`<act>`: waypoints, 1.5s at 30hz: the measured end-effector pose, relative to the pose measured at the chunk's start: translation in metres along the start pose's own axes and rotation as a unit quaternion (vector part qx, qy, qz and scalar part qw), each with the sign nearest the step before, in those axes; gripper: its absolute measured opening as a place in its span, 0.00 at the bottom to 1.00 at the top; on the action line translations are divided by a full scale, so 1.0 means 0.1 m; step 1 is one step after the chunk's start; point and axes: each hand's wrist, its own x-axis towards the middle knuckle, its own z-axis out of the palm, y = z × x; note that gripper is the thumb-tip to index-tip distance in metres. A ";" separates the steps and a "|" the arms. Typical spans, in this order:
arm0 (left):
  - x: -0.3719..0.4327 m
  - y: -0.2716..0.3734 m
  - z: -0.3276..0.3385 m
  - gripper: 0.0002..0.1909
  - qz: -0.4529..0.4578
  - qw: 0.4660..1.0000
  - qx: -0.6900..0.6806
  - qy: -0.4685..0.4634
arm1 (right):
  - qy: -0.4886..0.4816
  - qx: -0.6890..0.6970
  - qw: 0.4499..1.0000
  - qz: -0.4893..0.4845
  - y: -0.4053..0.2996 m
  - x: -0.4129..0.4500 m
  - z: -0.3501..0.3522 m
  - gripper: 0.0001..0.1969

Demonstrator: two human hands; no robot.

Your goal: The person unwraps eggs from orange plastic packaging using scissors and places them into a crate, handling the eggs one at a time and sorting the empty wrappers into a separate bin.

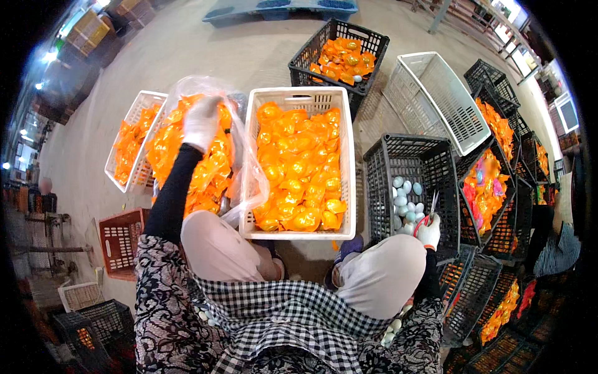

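Note:
My left hand (201, 125), in a white glove, lies on a heap of orange-wrapped packets (205, 180) heaped up inside a clear plastic bag (252, 177). Its fingers are blurred, so whether they grip a packet is unclear. In my gloved right hand (429, 232) are red-handled scissors (434, 203), blades pointing up, beside my right knee. That hand is over the near side of a black plastic crate (411, 145), which holds several pale bluish eggs (400, 201). Directly before me, a white plastic crate (299, 236) is filled with orange-wrapped egg-shaped packets (299, 168).
A black crate (338, 28) with orange packets stands beyond the white one. To the right, a tall white crate (437, 107) leans near stacked black crates (514, 187). A brown crate (121, 243) is at left. Another person's striped garment (558, 250) shows far right.

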 end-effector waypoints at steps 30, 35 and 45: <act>0.03 0.39 2.27 0.14 -0.171 0.881 0.297 -0.327 | 0.022 -0.036 0.997 0.058 0.29 -0.12 0.17 0.31; -0.18 0.51 2.31 0.15 -0.104 0.913 0.254 -0.300 | 0.049 0.014 0.998 0.032 0.21 -0.20 -0.15 0.28; 0.12 1.16 1.20 0.22 -0.355 0.542 -0.750 -0.136 | -0.065 0.181 0.953 -0.234 -1.86 -0.31 -1.17 0.27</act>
